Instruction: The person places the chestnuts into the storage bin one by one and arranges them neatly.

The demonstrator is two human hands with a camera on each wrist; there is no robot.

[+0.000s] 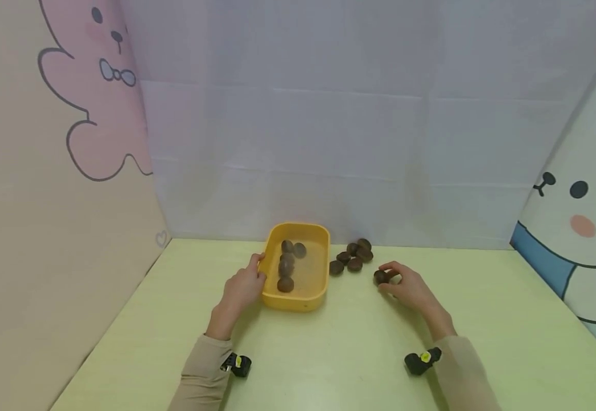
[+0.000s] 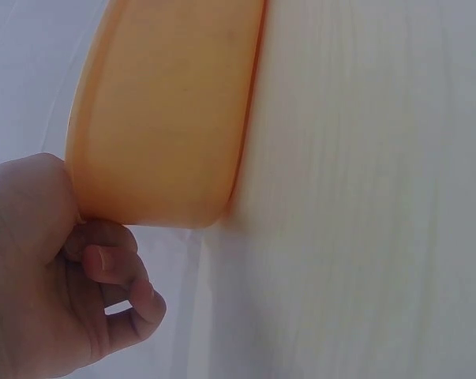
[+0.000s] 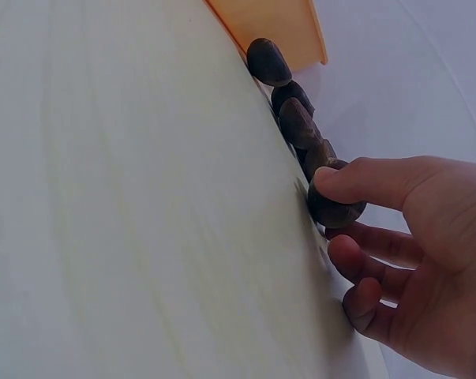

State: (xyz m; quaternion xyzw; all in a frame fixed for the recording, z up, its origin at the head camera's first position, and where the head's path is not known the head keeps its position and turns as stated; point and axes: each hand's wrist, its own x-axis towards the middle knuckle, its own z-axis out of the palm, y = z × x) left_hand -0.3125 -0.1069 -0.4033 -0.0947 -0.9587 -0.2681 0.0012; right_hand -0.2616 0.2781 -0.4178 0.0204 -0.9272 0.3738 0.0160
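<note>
A yellow plastic box (image 1: 298,303) stands on the table with several dark brown chestnuts (image 1: 285,284) inside, mostly along its left side. My left hand (image 1: 244,284) grips the box's left rim between thumb and fingers; in the left wrist view its outer fingers curl below the corner of the box. To the right of the box lies a loose group of chestnuts (image 1: 354,264). My right hand (image 1: 406,285) pinches a single chestnut (image 3: 336,207) between thumb and fingers, low over the table and just right of that group.
The pale yellow-green table (image 1: 349,354) ends at a white sheet (image 1: 288,142) close behind the box and chestnuts. Printed side panels with cartoon animals (image 1: 580,228) rise at left and right. A small black camera (image 1: 421,362) is strapped at each wrist.
</note>
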